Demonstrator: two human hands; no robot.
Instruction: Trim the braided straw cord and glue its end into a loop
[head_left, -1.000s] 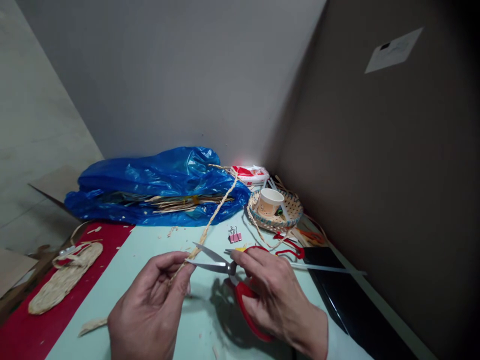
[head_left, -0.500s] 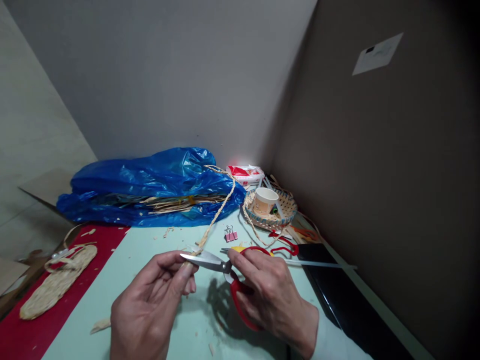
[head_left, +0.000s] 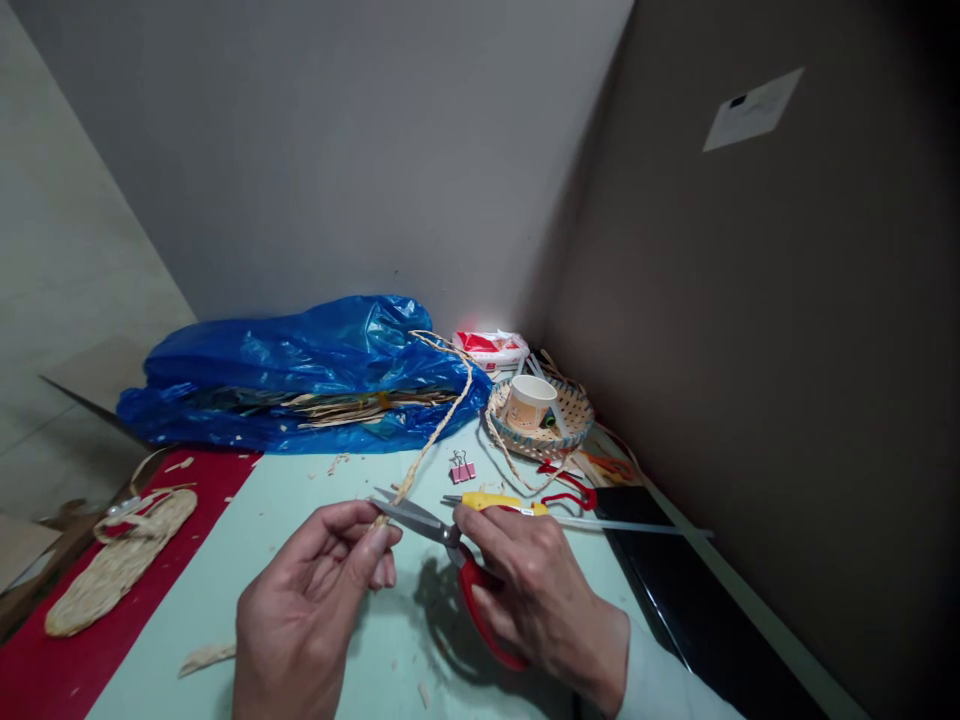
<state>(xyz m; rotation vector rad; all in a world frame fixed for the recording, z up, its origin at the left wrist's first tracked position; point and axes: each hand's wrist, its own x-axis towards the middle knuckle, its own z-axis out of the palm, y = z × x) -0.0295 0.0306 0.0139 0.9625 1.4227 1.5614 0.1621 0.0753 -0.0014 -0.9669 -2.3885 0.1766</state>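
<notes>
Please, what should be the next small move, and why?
Probably the right hand should ease the red-handled scissors open to check the cut: their nearly closed blades cross the braided cord close to the left hand, and whether it is cut through cannot be told.

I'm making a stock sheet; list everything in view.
bag: 1, blue, back left
straw: 1 bundle, tan, in bag
basket: 1, tan, back right
cup: 1, cream, in basket
packet: 1, red-white, behind basket
clip: at least 1, pink, centre
cord: count unclear, tan, centre
cloth: 1, red, left
sandal: 1, tan, on cloth
scissors: 1, red-handled, centre
tool: 1, yellow, beyond scissors
rod: 1, white, right
panel: 1, black, right
paper: 1, white, upper right
table: 1, pale green, centre
scraps: several, tan, on table
left hand: 1, pinching cord
right hand: 1, holding scissors
</notes>
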